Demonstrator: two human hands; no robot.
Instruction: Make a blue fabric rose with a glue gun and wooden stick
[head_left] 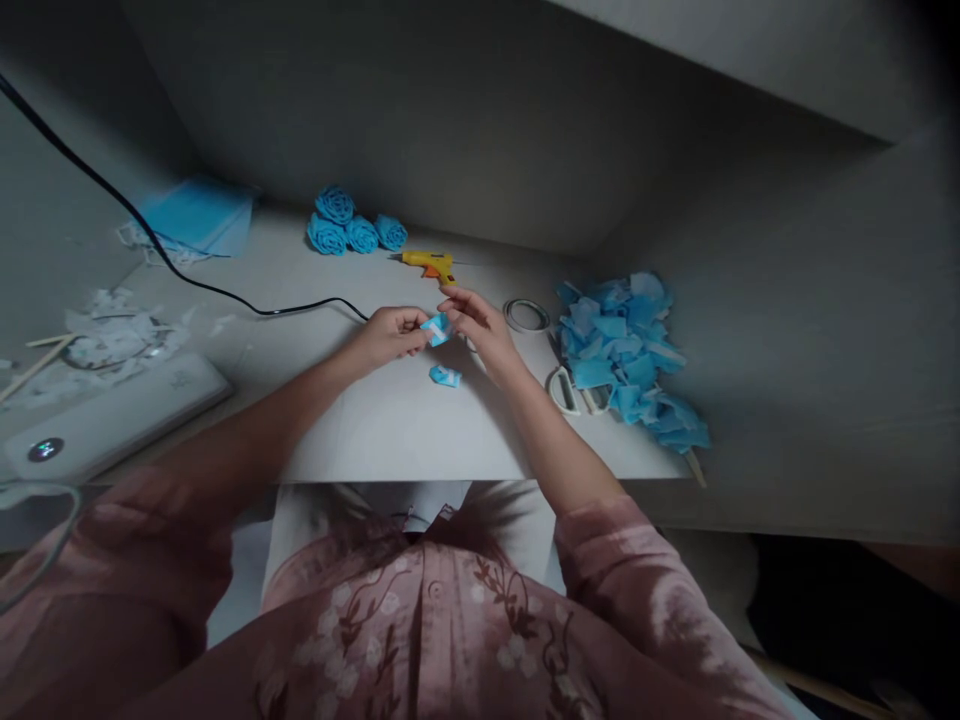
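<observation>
Between my hands is a small folded piece of blue fabric [438,329] with a white patch. My left hand [394,335] pinches its left side with thumb and fingertips. The thumb and a fingertip of my right hand [481,325] meet its upper right edge, while other fingers stretch out above it. Just below on the white table lies a second folded blue piece [445,376], also partly white. Beyond my hands rests a yellow glue gun [429,262] with an orange trigger, its nozzle to the left.
Several blue fabric roses [362,234] stand at the back. On the right are a tape roll [527,316], white-handled scissors [564,390] and a heap of blue fabric pieces [619,340]. Left lie blue masks [202,220], white scraps [120,335], a white device [120,415] and a black cable [202,282].
</observation>
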